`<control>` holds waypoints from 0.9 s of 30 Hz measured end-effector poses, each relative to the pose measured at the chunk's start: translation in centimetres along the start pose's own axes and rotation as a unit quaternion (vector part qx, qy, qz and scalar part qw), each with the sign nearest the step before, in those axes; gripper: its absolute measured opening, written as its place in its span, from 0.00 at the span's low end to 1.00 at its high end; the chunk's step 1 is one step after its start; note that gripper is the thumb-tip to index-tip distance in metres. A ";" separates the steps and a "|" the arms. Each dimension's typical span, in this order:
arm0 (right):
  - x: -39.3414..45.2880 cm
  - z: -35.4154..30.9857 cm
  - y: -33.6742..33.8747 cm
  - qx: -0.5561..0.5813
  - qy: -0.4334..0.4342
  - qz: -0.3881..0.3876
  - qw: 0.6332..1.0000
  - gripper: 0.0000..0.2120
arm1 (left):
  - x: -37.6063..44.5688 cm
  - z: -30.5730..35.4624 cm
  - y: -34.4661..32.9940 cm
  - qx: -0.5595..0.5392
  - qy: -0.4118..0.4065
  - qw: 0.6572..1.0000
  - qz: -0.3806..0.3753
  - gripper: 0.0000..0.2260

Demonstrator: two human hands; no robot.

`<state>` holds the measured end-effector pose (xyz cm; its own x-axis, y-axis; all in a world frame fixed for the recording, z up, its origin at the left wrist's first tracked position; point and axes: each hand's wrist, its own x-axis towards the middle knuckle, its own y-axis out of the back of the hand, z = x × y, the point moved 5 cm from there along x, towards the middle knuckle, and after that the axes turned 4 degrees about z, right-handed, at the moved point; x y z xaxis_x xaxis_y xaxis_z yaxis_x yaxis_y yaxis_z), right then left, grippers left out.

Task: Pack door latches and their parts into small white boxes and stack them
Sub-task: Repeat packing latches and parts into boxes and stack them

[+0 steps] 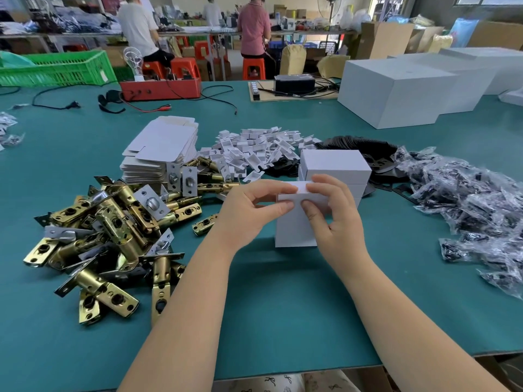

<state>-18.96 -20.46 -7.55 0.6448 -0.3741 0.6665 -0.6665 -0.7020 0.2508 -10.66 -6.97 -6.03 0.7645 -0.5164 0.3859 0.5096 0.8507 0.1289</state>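
A small white box [294,227] stands upright on the green table [283,306] in the middle. My left hand [249,210] and my right hand [336,219] both pinch its top flap, thumbs and forefingers pressing the flap's edge. Just behind it is a short stack of closed white boxes [335,165]. A heap of brass door latches [113,233] lies to the left. Flat unfolded box blanks [161,148] are stacked behind the latches. White plastic parts [254,148] are piled at the centre back, black plates [365,148] beside them, and bagged screws [475,205] lie on the right.
Large white cartons [396,89] stand at the back right. A red tester box [161,87] with cables and a green crate [56,67] are at the back left. Two people sit on orange stools [253,67] beyond the table. The table's front edge runs near my elbows.
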 end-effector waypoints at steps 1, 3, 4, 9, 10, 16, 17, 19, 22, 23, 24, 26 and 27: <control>0.0 0.1 0.1 0.007 -0.010 0.010 1.000 0.12 | 0.0 -0.2 0.0 0.007 0.005 1.000 0.002 0.15; -0.1 0.2 0.2 0.011 -0.020 0.029 0.999 0.13 | 0.0 -0.6 -0.3 0.019 0.019 1.000 -0.008 0.17; -0.2 0.2 0.3 0.013 -0.026 0.039 0.999 0.14 | -0.1 -0.7 -0.5 0.025 0.026 0.999 -0.015 0.19; -0.3 1.4 0.4 0.096 -0.135 0.050 0.985 0.22 | -0.1 -0.8 -0.4 0.000 0.025 0.999 0.034 0.18; -0.3 1.5 0.4 0.083 -0.138 0.040 0.986 0.23 | -0.1 -0.8 -0.2 -0.016 0.031 0.998 0.052 0.17; -0.8 0.8 -0.3 0.018 -0.103 0.007 0.995 0.19 | 0.1 -2.5 1.1 -0.199 0.169 0.948 0.181 0.07; -0.8 0.5 -0.3 0.027 -0.092 0.008 0.995 0.21 | 0.1 -2.8 1.2 -0.222 0.189 0.936 0.199 0.06; -1.0 -0.1 -0.3 0.050 -0.069 0.003 0.996 0.27 | 0.0 -3.2 1.4 -0.259 0.219 0.914 0.221 0.05; -1.1 -0.7 -0.5 0.037 -0.031 -0.010 0.999 0.38 | -0.1 -3.4 1.3 -0.312 0.229 0.890 0.242 0.07; -1.1 -0.7 -0.6 0.033 -0.036 -0.006 0.999 0.41 | 0.0 -3.2 0.9 -0.323 0.222 0.889 0.238 0.09; -1.0 -0.5 -0.6 0.031 -0.047 0.004 0.998 0.41 | 0.1 -2.9 0.5 -0.328 0.210 0.893 0.226 0.10; -0.9 -0.2 -0.3 0.022 -0.071 0.025 0.997 0.40 | 0.1 -2.0 -0.7 -0.311 0.176 0.916 0.183 0.15; -0.7 0.1 0.0 0.018 -0.083 0.034 0.996 0.38 | 0.1 -1.5 -1.3 -0.283 0.158 0.932 0.161 0.16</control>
<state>-19.37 -20.21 -8.09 0.6540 -0.5138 0.5552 -0.6984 -0.6921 0.1821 -10.70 -8.29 -7.49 0.9462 -0.3228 0.0225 0.2929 0.8247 -0.4837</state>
